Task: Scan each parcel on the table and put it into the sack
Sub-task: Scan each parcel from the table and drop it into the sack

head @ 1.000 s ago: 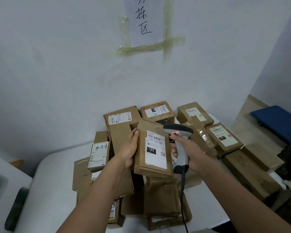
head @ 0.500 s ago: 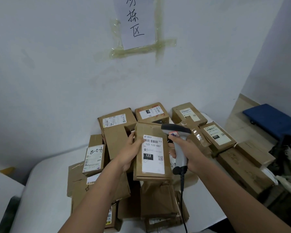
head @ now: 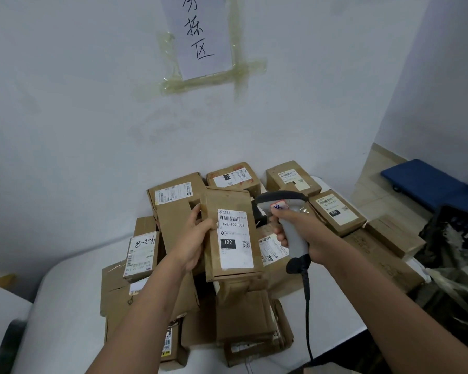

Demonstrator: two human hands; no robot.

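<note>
Since a second ago the held parcel (head: 231,233) has barely shifted, its label facing up above the heap of cardboard parcels (head: 243,317). Left of that label, the left hand (head: 193,242) grips the parcel's edge; right of it, the right hand (head: 299,233) clasps the corded barcode scanner (head: 289,225). Judging by this, scanning is underway. No sack is identifiable; beyond hangs a taped wall sign (head: 203,36).
</note>
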